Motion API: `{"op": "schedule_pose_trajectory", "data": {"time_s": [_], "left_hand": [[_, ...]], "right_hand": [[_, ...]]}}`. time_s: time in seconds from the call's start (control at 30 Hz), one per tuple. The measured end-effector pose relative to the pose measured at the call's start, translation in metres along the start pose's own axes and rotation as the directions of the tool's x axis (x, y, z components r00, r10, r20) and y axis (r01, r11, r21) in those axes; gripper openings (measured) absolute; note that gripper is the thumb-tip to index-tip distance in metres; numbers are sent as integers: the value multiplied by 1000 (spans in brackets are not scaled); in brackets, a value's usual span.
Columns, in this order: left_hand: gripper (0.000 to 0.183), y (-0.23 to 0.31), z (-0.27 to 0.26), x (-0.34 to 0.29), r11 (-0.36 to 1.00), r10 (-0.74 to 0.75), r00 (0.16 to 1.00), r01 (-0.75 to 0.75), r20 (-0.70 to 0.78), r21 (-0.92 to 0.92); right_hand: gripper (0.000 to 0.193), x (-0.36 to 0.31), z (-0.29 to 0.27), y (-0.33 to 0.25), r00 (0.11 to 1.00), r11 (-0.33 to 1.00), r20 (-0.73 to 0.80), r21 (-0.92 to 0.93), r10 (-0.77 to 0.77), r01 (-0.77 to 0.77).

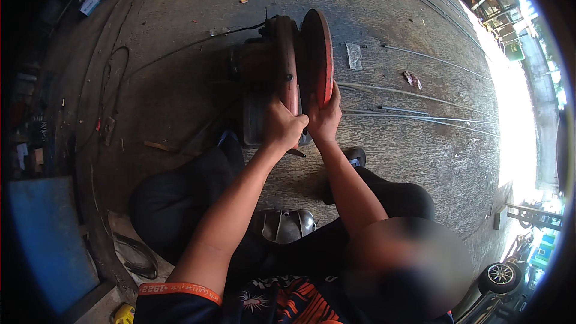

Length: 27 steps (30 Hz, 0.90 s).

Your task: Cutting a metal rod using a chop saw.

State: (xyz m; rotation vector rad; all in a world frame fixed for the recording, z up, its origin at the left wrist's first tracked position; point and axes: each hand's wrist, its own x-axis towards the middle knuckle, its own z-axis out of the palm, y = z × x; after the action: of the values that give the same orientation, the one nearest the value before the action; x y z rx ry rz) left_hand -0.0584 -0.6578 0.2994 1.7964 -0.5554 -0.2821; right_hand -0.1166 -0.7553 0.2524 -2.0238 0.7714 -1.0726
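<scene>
A cut-off saw (255, 60) with a dark motor body and a worn red blade guard (289, 75) stands on the floor before my crossed legs. My left hand (284, 125) is closed round the near lower end of that guard. A round, dish-like cover (318, 54) with a red rim stands on edge just right of the guard, a narrow dark gap between them. My right hand (325, 115) grips the cover's lower edge, fingers round the rim. The hands are nearly touching. Whether the cover is attached to the saw, I cannot tell.
Long thin metal rods (420, 117) lie on the floor to the right, near a clear plastic wrapper (354, 56). A black cable (192, 41) runs left from the saw. A shiny metal piece (288, 226) sits between my legs. At far left is a blue panel (51, 234).
</scene>
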Motion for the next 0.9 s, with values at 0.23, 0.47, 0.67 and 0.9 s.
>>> {"op": "schedule_pose_trajectory", "data": {"time_s": [0.23, 0.47, 0.67, 0.9], "left_hand": [[42, 1, 0, -1, 1000, 27, 1000, -27, -7, -11], [43, -1, 0, -5, 1000, 3, 1000, -3, -9, 24], [44, -3, 0, -6, 998, -25, 1000, 26, -17, 56], [43, -5, 1, -8, 998, -27, 999, 28, -20, 50]], "right_hand": [[57, -1, 0, 0, 1000, 1000, -6, 4, -17, 17], [57, -6, 1, 5, 999, 1000, 15, -3, 29, -29], [57, -8, 1, 6, 999, 999, 25, -7, 35, -35], [58, -11, 2, 10, 998, 998, 36, 20, 57, -58]]}}
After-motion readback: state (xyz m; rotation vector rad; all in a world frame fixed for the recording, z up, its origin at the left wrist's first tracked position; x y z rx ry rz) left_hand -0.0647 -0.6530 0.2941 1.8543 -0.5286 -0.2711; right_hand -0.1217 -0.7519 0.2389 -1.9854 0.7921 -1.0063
